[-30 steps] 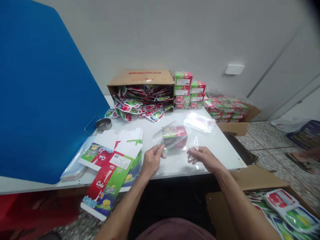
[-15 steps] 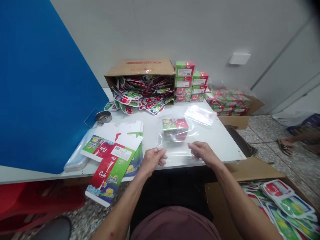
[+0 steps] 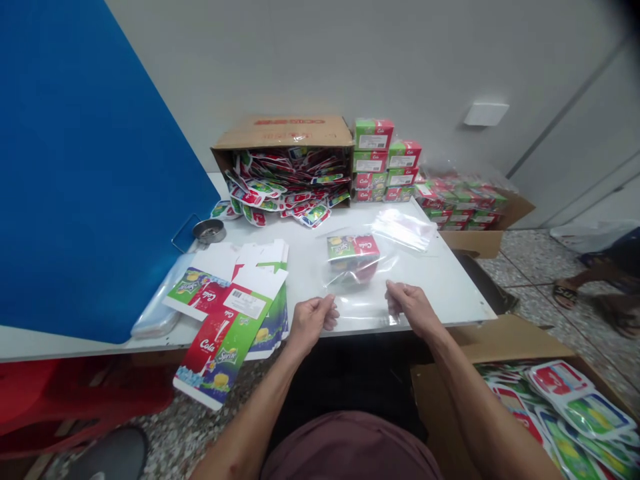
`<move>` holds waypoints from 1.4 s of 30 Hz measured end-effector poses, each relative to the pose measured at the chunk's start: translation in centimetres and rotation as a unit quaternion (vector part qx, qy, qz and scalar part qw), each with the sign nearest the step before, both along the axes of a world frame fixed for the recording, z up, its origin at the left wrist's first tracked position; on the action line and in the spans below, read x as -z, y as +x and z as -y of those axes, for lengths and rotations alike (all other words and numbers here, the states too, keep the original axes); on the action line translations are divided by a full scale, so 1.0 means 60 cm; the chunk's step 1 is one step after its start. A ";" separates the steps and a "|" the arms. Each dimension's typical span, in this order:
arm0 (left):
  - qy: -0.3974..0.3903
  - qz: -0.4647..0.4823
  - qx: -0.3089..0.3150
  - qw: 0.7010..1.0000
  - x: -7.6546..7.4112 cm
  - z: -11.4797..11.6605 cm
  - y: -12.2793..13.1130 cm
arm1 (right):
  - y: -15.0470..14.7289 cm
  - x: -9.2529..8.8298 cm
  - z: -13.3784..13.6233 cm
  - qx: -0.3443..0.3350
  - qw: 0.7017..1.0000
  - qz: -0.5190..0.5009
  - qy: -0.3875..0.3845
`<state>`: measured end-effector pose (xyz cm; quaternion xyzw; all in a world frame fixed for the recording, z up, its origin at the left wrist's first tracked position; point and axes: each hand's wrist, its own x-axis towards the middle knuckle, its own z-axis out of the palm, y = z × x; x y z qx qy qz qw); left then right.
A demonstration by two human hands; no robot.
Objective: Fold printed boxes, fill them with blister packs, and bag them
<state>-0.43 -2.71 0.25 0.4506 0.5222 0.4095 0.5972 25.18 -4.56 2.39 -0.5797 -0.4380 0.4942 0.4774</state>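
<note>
A clear plastic bag lies on the white table in front of me, its near edge spread between my hands. Inside or beneath the film sits a small green and red Sprite and Cola box; I cannot tell how far the film wraps it. My left hand pinches the bag's near left corner between thumb and fingers. On the right corner, my right hand closes in the same kind of pinch.
Flattened printed cartons lie to the left, beside stacked clear bags and a metal dish. More bags lie right. Behind are a carton of pouches and stacked boxes. A pouch-filled carton stands lower right.
My hands have moved slightly apart, the right one shifting outward, and the bag's near edge is stretched wider. The box stays in nearly the same place.
</note>
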 end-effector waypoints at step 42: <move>-0.217 0.448 0.036 0.867 -0.057 -0.023 0.030 | 0.023 -0.005 0.011 -0.163 0.977 -0.130 0.039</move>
